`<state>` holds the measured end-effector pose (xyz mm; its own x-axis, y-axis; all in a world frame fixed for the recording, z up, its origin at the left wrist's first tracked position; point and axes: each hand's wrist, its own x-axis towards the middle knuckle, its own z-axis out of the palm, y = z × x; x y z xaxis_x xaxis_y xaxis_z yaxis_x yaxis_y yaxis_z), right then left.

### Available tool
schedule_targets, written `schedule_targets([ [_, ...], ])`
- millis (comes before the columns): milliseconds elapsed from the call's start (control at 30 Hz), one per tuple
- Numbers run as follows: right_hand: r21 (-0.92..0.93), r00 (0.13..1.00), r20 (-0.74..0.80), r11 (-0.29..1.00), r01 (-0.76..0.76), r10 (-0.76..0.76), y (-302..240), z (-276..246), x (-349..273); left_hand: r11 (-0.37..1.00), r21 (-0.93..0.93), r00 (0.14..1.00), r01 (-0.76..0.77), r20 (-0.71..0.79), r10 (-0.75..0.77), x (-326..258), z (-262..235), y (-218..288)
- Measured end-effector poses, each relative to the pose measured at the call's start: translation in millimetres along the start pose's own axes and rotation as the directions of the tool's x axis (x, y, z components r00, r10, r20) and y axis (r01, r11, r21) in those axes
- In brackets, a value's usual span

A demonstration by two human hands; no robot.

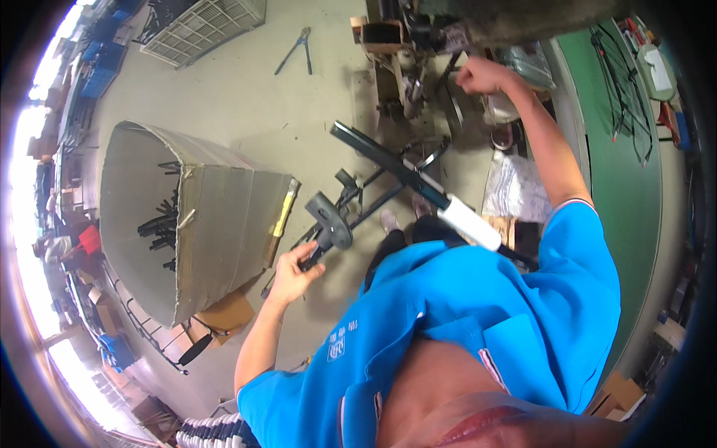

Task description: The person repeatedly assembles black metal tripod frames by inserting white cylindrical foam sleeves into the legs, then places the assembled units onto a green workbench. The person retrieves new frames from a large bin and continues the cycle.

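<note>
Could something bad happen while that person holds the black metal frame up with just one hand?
Maybe. The left hand grips only one end of the long black frame, so it could swing or slip and land by the shoes right below. The right hand is fisted up at the machine, so a pinch there seems possible. The cutters lying on the floor could trip somebody.
</note>
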<state>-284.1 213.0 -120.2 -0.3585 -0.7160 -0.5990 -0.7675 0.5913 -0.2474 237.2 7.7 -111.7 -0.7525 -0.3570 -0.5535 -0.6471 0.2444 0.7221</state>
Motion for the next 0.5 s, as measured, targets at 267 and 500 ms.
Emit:
schedule_targets([
  [267,-0.076,0.652,-0.749,0.993,0.088,-0.116,22,2,208,0.994,0.039,0.99,0.098,0.097,-0.102,8,1,11],
  [500,-0.211,0.575,-0.776,0.966,0.151,-0.259,9,0,233,1.0,0.013,1.0,0.002,0.023,-0.002,-8,19,2],
])
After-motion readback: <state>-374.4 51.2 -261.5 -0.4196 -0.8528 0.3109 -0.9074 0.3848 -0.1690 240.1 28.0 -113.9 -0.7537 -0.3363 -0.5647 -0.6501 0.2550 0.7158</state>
